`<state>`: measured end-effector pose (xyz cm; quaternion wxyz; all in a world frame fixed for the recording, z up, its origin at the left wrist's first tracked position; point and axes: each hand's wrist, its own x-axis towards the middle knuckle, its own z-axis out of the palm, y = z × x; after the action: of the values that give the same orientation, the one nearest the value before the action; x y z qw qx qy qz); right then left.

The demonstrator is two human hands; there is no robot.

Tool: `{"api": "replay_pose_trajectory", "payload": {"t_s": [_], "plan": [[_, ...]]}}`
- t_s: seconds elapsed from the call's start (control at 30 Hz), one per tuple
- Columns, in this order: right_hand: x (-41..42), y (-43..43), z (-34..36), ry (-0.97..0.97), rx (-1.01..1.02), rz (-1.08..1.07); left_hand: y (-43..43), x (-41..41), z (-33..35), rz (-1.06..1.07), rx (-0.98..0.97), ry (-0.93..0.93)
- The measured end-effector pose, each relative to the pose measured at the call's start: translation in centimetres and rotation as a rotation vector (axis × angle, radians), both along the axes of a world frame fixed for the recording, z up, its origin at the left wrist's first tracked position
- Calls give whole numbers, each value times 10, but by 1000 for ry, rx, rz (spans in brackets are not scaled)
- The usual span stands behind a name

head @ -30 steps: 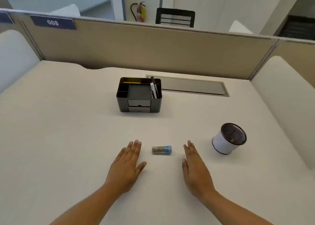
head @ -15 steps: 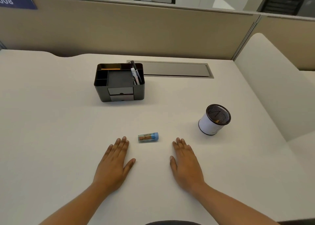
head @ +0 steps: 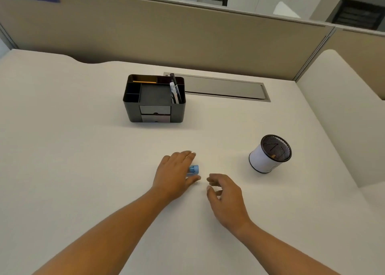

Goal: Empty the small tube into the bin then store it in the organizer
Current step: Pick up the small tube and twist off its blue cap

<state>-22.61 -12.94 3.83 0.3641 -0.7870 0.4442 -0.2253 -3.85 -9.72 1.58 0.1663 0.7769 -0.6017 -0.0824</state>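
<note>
**On the desk: left hand over the tube, right hand loose beside it**

On the pale desk [head: 62,149] you have one tube, one organizer, one bin, and your two hands. Left to right:

- One black organizer [head: 154,98], far centre-left, upright. Top split into several compartments; two small drawer fronts stacked in its front face. One orange pencil [head: 144,82] lies in the back compartment. Pens [head: 174,90] stand in the right-hand slot; at least two, exact count not clear.
- Your left hand [head: 174,174], one, reaching in from the lower left. Palm down over the small tube [head: 193,169], fingers arched beyond it, thumb curled under on the near side. Thumb and fingers sit on either side of the tube; whether they are pressing on it yet, cannot tell. Only the tube's blue cap end and a sliver of clear body stick out to the right of your hand. It lies on its side on the desk, near centre, well apart from both organizer and bin.
- Your right hand [head: 226,195], one, just right of the tube, not touching it. Fingers loosely curled, half spread, holding nothing.
- One bin [head: 269,153], right of both hands: a small round mesh cup with a white wrap and dark rim, upright. One small tan scrap shows inside.

A grey cable flap [head: 225,88] is set into the desk behind the organizer.
</note>
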Motion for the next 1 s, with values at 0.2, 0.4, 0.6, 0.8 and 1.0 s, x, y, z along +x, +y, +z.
{"api": "replay_pose_trajectory", "payload": {"t_s": [0.2,0.4,0.6,0.8,1.0], "plan": [[10,3,23,-37,103,-32,5,-7,11,-8,-66,107],[4,12,49,159,-108,144,52,-34,46,-57,-204,711],[15,4,71,172,-371,166,64,-46,69,-73,-154,805],[28,-1,83,127,-485,227,59,-51,76,107,-81,614],[39,6,91,137,-507,216,49,-52,84,272,-87,541]]}}
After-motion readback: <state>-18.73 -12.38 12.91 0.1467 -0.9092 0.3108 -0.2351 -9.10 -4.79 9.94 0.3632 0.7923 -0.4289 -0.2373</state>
